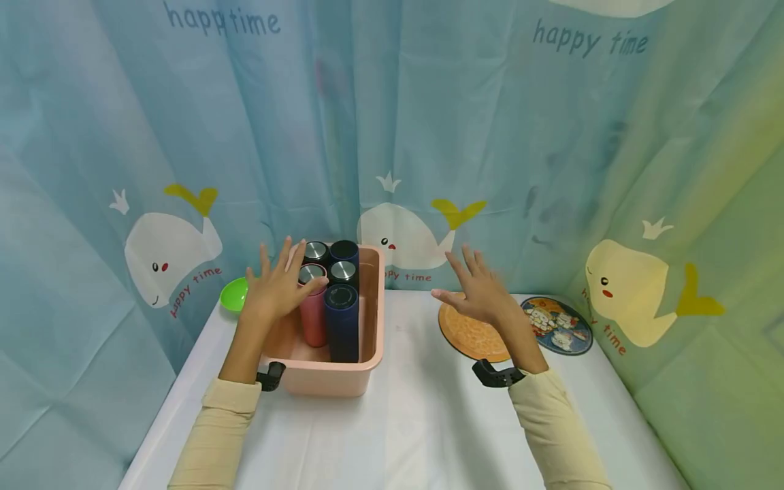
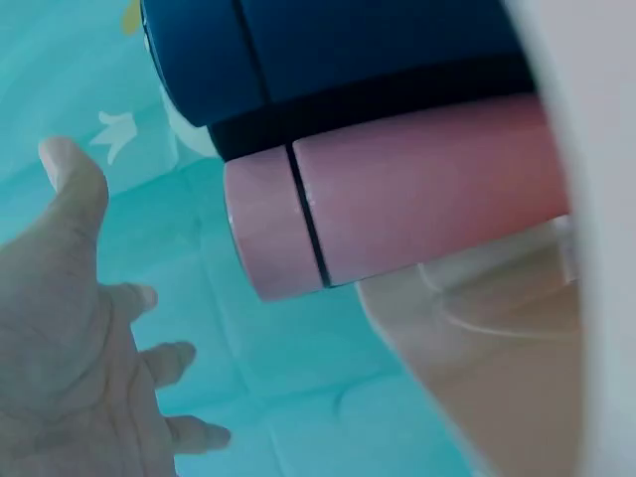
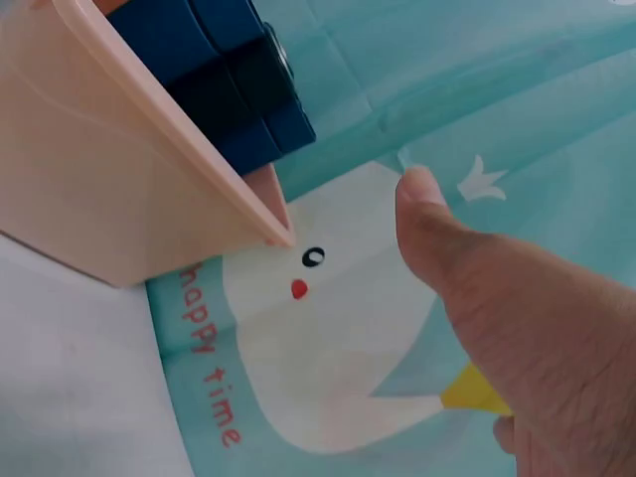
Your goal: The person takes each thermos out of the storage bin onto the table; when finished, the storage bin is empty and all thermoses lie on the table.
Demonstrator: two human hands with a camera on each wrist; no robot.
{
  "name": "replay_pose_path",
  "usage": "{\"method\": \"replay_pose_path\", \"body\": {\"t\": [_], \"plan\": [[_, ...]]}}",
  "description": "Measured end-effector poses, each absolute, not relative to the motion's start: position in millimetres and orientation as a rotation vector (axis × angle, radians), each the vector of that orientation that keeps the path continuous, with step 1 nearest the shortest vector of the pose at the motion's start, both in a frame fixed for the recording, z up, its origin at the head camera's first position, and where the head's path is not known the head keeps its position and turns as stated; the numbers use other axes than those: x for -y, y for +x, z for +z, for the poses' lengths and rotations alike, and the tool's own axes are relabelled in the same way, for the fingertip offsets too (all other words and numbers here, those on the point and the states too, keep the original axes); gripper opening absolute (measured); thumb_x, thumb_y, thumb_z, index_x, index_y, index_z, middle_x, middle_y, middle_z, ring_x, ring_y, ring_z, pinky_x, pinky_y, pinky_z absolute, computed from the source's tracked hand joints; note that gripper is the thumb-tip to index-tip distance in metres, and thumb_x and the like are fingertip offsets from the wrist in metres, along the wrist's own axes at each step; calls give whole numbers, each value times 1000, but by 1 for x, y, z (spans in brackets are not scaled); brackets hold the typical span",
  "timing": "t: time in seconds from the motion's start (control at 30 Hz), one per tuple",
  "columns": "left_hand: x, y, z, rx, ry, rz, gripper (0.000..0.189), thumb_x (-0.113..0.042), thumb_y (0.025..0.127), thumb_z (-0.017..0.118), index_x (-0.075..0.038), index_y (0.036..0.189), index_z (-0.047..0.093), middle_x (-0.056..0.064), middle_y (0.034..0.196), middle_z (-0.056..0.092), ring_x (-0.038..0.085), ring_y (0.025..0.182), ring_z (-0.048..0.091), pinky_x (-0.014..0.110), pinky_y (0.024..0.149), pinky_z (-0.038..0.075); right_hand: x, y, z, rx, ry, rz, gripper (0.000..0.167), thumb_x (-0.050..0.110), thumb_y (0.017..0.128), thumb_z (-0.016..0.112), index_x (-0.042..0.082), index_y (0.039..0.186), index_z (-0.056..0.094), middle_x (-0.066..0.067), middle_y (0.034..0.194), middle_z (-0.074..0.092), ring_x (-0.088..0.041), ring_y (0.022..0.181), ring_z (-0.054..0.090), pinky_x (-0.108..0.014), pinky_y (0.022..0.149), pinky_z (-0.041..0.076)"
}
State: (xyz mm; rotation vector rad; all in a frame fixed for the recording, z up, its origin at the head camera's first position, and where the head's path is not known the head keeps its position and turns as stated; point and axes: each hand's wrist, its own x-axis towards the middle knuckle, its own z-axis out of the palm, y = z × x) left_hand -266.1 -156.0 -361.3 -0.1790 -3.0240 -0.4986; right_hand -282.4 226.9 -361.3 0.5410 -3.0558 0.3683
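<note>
Head view, going left to right: there's a green bowl (image 1: 233, 296) at the table's far left. Then the left hand (image 1: 272, 292), fingers straight and spread, thumb out, gripping nothing. It's over the left side of a pink bin (image 1: 324, 381), and the left wrist cam shows it clear of the bottles. Five of those stand upright in the bin: a pink bottle (image 1: 314, 320), a navy bottle (image 1: 343, 333) at the front, plus three other dark bottles (image 1: 343, 272). Next is the right hand (image 1: 480, 296), also spread wide and holding nothing, partly covering an orange round mat (image 1: 468, 333). Just beside that, a cartoon-print mat (image 1: 562, 330).
</note>
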Motion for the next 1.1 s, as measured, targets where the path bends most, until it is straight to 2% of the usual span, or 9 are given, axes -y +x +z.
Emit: {"method": "replay_pose_path", "body": {"t": [0.07,0.17,0.27,0.4,0.5,0.77,0.9,1.1], "plan": [[157,-262,-364,3016,-154,-524,92,-70,91,41,-22,158,2,15,165,-4,54,145,-10,81,105,7,-223,-282,-363,3023,595,431,86,59,92,53,15,157,16,-21,164,0,-47,148,7,-74,110,19],[160,-255,-369,3011,-108,-585,89,-70,91,40,-28,158,-2,19,164,-1,57,144,-4,82,103,13,-216,-282,-368,2968,674,489,82,55,92,57,13,155,26,-22,162,11,-47,143,28,-70,107,31],[163,-247,-374,3012,-58,-620,86,-68,93,37,-28,157,-4,23,163,5,59,143,5,82,101,19,-208,-281,-374,2920,742,543,76,51,92,59,10,151,34,-22,160,20,-47,136,41,-67,103,38],[167,-236,-382,2966,-15,-663,83,-55,98,43,-10,158,6,27,159,18,56,139,25,77,100,31,-196,-280,-379,2874,818,643,71,44,92,63,5,147,41,-23,155,32,-45,137,39,-63,105,40],[169,-230,-390,2902,31,-748,77,-43,99,50,-3,155,16,28,154,29,52,135,37,71,100,38,-185,-279,-384,2853,860,743,69,41,92,65,3,145,43,-21,150,41,-40,138,41,-59,108,39],[174,-221,-415,2751,168,-979,62,-24,96,58,3,147,36,30,136,51,46,125,51,63,101,43,-157,-276,-396,2725,963,1089,58,29,91,68,3,140,49,-16,141,52,-34,129,50,-51,95,53],[176,-219,-428,2677,243,-1040,56,-17,94,61,6,142,42,31,131,56,47,120,55,60,100,45,-144,-275,-399,2669,940,1278,56,26,92,68,3,139,50,-18,139,54,-34,126,55,-47,92,55],[180,-218,-445,2571,329,-1161,48,-11,94,60,5,138,49,31,126,60,46,113,61,55,94,51,-126,-275,-403,2608,903,1465,52,21,91,69,1,136,51,-19,136,57,-38,124,57,-49,92,55]]}}
